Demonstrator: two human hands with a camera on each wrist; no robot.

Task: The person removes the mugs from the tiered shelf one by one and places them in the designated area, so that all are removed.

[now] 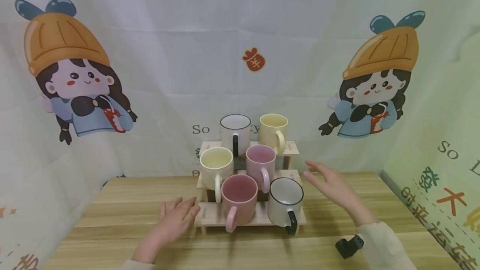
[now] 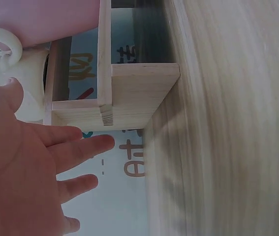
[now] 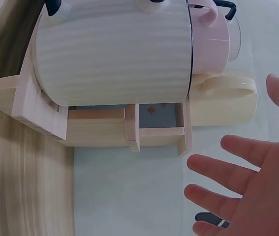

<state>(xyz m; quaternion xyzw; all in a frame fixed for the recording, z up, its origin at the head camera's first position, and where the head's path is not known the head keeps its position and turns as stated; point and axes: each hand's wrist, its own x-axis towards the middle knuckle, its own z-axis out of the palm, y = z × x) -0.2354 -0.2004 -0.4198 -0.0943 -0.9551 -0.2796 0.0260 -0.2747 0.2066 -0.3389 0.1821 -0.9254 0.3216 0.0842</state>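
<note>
Lower middle of head view: three-step wooden rack (image 1: 204, 216) on wood-grain table (image 1: 97, 220), two mugs per step. Top step: black-rimmed white mug (image 1: 227, 134) on left, yellow mug (image 1: 270, 132) on right. Middle: cream mug (image 1: 210, 172) left, lilac mug (image 1: 256, 170) right. Bottom: pink mug (image 1: 240, 207) left, second black-rimmed white mug (image 1: 277, 208) right. All upright, handles toward bottom of frame.

Left hand (image 1: 175, 222), lower left of rack: fingers spread, grasping nothing, beside bottom step's left end; contact can't be told. Right hand (image 1: 333, 186), right of rack: released, fingers extended, near middle step's right end; right-wrist view shows it apart from rack and mugs. Black device (image 1: 348, 247) at right sleeve (image 1: 382, 245), lower right. Cartoon-printed backdrop (image 1: 168, 66) fills upper frame.
</note>
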